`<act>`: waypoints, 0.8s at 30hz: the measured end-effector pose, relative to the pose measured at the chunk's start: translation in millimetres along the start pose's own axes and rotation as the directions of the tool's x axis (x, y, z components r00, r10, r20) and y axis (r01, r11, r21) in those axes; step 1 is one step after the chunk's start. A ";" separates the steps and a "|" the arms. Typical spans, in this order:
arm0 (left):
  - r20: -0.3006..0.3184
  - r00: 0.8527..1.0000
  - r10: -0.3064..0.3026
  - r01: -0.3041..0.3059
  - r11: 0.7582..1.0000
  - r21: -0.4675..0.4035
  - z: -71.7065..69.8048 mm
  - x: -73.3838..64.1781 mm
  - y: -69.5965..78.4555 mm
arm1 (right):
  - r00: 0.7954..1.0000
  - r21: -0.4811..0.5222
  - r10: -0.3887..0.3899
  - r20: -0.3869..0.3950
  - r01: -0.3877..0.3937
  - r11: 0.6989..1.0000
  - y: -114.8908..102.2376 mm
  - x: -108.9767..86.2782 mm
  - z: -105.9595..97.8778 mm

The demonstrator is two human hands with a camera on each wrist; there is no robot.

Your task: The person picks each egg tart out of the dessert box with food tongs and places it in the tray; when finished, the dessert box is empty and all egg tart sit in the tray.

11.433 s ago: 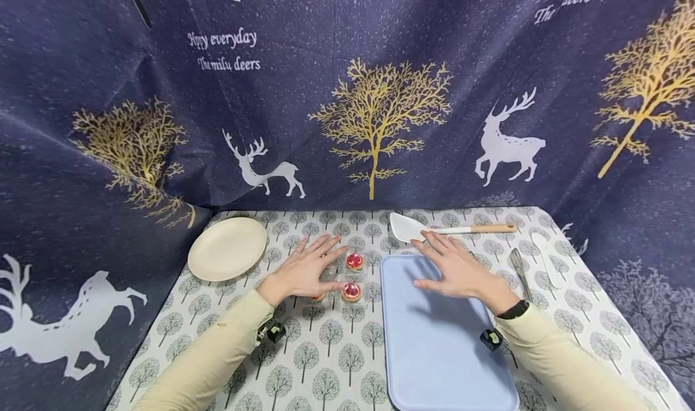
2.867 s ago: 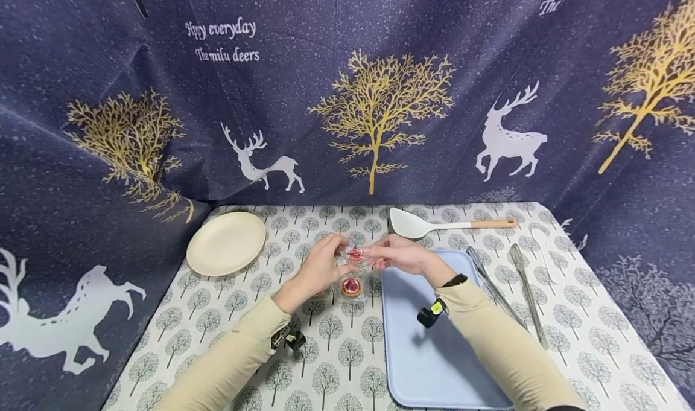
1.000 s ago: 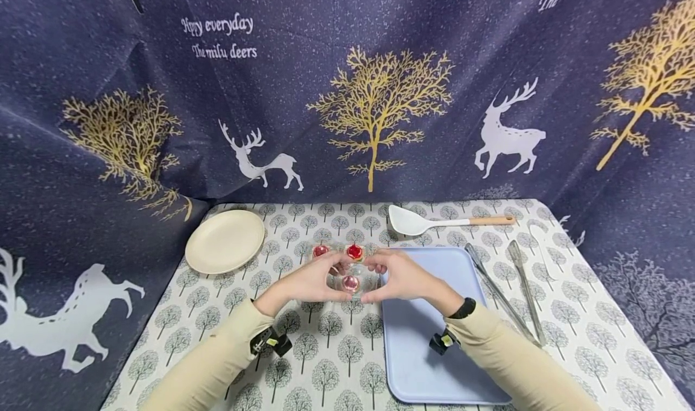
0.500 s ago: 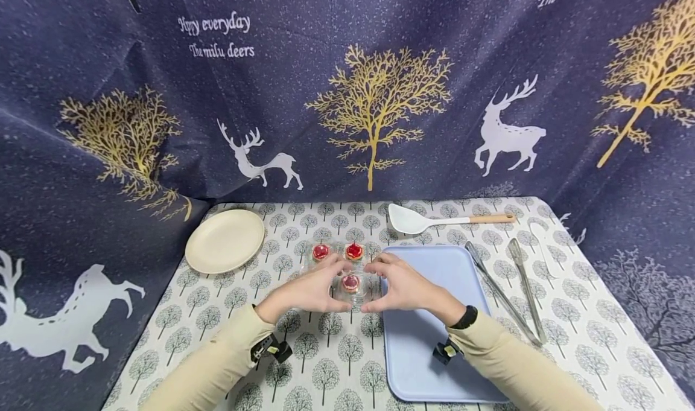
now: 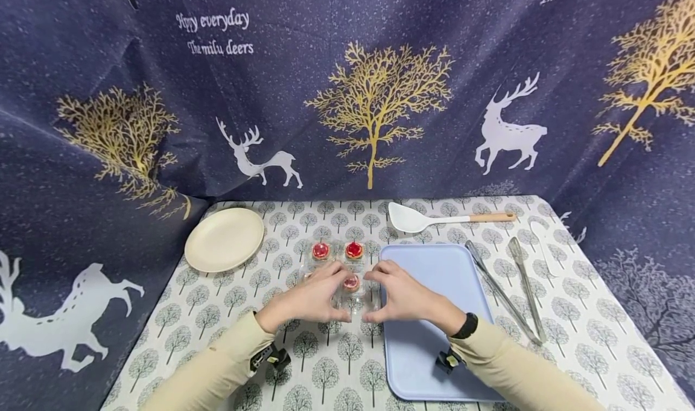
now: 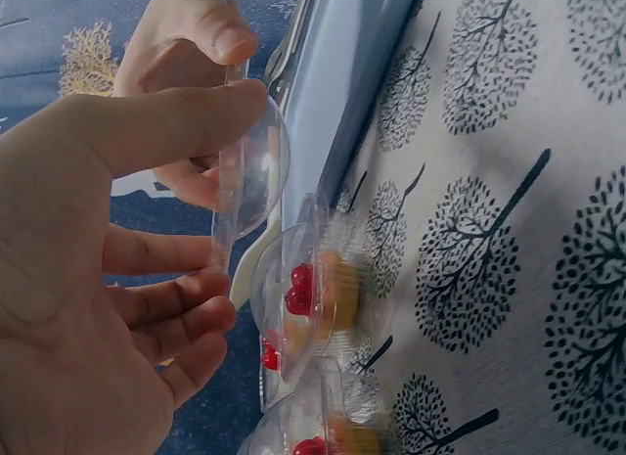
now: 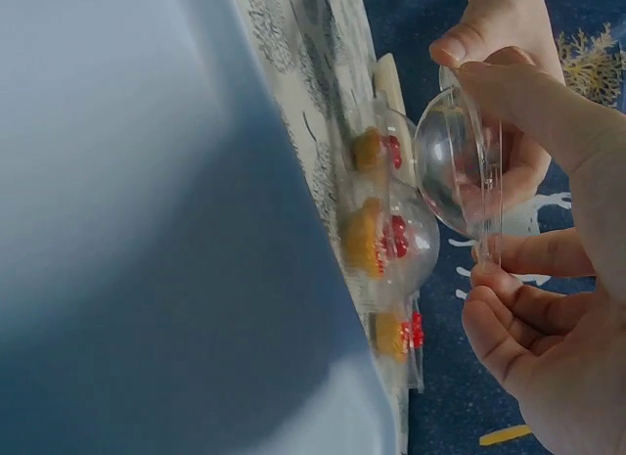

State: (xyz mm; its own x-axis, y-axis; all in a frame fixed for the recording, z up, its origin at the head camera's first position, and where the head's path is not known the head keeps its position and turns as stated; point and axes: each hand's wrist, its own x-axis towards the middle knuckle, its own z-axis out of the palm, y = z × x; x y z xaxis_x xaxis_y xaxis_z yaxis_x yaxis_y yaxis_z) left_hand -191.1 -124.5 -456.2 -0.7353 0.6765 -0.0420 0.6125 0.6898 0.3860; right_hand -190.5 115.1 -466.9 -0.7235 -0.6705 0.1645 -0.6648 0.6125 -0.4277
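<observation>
Red-topped tarts stand in clear plastic cups on the tablecloth: rear left tart (image 5: 321,251), rear right tart (image 5: 353,250), front right tart (image 5: 351,282). My left hand (image 5: 312,293) and right hand (image 5: 407,291) face each other around and just in front of the front right tart. Between them they pinch the rim of a clear domed plastic lid (image 6: 259,171), thumbs on the near side. From the right wrist, the lid (image 7: 452,161) appears raised off the tarts, its dome towards the table. The area under my left hand is hidden.
A light-blue tray (image 5: 434,338) lies under my right forearm. A cream plate (image 5: 225,240) is at the back left. Along the back right lie a white spatula (image 5: 409,219) with a wooden handle, metal tongs (image 5: 523,290) and a white spoon (image 5: 540,236).
From lying spread over the tarts and tray, my hands came together at the rear right tart, then took the lid's rim. Over the last second they have drawn it towards me, uncovering the rear tarts.
</observation>
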 end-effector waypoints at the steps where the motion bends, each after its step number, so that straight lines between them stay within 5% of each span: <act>1: 0.000 1.000 0.006 -0.006 1.000 0.013 0.8 -0.5 -0.2 | 1.000 -0.004 0.001 0.001 -0.001 1.000 -0.3 -0.6 1.1; 24: 0.024 0.999 -0.024 0.022 0.998 0.065 13.8 -12.8 6.8 | 1.000 -0.041 0.000 0.024 0.001 0.999 -8.8 -10.9 16.4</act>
State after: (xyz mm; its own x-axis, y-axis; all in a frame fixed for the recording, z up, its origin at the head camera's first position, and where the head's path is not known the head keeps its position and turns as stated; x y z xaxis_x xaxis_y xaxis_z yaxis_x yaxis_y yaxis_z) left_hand -173.5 -124.9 -465.7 -0.7425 0.6658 -0.0737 0.6136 0.7201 0.3240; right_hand -173.7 110.2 -479.5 -0.7190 -0.6803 0.1426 -0.6724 0.6287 -0.3908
